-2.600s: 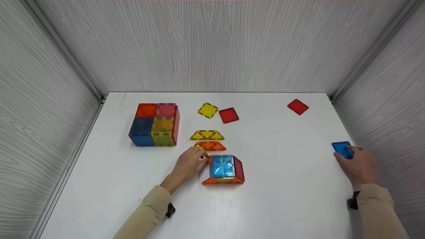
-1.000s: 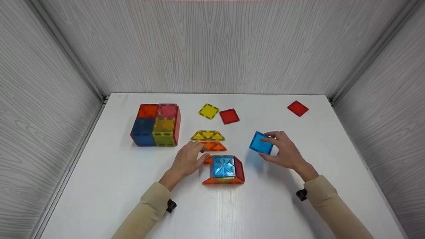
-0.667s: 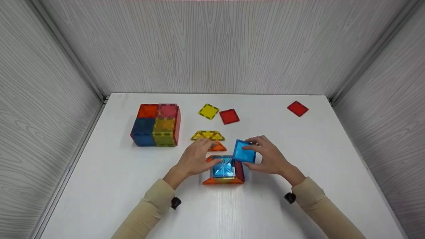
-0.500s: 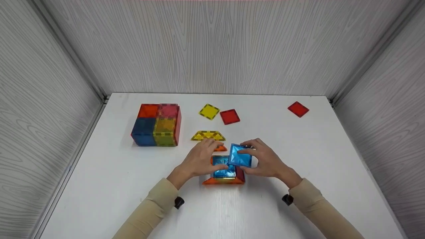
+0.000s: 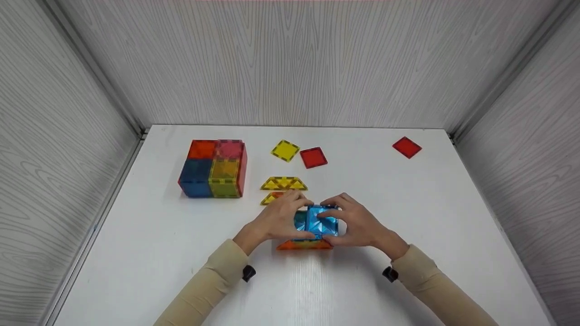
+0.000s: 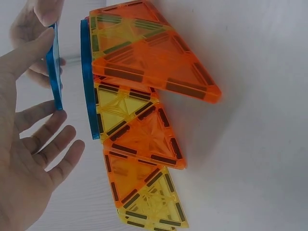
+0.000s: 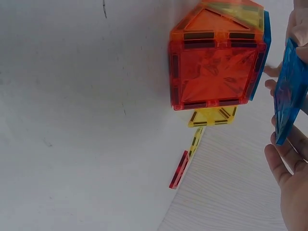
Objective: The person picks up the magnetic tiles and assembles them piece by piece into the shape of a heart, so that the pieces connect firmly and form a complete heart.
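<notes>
Both hands hold a blue square magnetic tile (image 5: pixel 324 226) above a small block of magnetic tiles. My left hand (image 5: pixel 278 222) pinches its left side between thumb and finger. My right hand (image 5: pixel 362 224) grips the right side, one finger lying over its face. In the left wrist view, a gap separates the held tile from the block's blue top tile (image 6: pixel 87 82). Orange-and-yellow trapezoid sides (image 6: pixel 156 62) slope out below that top. A red side tile (image 7: pixel 214 74) shows in the right wrist view. From the head, the hands and held tile cover most of the block.
Behind the block lie a yellow trapezoid (image 5: pixel 283 183) and a partly hidden yellow-orange one (image 5: pixel 271 198). Farther back are a yellow square (image 5: pixel 285 151), a red square (image 5: pixel 313 157) and another red square (image 5: pixel 407 147). A multicoloured tile cube (image 5: pixel 213 170) stands left.
My right hand has brought the blue tile from the far right to above the block. My left hand has moved from the block's left side onto the tile's left edge.
</notes>
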Available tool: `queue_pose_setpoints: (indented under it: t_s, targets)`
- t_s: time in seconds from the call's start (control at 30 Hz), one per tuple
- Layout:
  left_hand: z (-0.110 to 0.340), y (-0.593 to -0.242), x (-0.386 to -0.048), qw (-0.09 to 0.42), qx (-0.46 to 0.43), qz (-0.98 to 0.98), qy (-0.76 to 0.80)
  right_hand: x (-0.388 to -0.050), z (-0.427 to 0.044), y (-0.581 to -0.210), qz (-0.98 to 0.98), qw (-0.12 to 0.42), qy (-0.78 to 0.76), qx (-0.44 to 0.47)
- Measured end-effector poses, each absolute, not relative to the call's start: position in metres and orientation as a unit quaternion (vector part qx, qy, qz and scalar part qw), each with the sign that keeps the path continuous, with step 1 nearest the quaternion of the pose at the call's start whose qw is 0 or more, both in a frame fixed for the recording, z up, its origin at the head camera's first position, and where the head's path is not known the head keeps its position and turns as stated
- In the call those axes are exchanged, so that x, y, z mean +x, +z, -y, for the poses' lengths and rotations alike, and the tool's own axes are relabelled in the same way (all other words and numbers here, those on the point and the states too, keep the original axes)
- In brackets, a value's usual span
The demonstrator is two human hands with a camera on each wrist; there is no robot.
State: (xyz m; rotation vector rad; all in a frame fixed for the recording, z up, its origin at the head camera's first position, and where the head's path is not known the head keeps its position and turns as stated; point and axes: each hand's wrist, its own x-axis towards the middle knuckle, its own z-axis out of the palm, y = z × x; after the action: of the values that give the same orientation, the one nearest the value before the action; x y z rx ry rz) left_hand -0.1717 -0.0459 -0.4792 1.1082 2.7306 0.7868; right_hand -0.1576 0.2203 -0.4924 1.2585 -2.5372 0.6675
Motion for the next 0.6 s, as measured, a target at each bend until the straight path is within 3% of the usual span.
queue_pose_setpoints:
  t_s: [0.37, 0.6]
  targets:
    - [0.053, -0.488, -0.168, 0.008, 0.351, -0.886, 0.304, -0.156, -0.235, -0.492, 0.868, 0.105, 0.273, 0.401]
    - [0.052, -0.485, -0.163, 0.013, 0.357, -0.888, 0.289, -0.155, -0.235, -0.489, 0.852, 0.129, 0.286, 0.420]
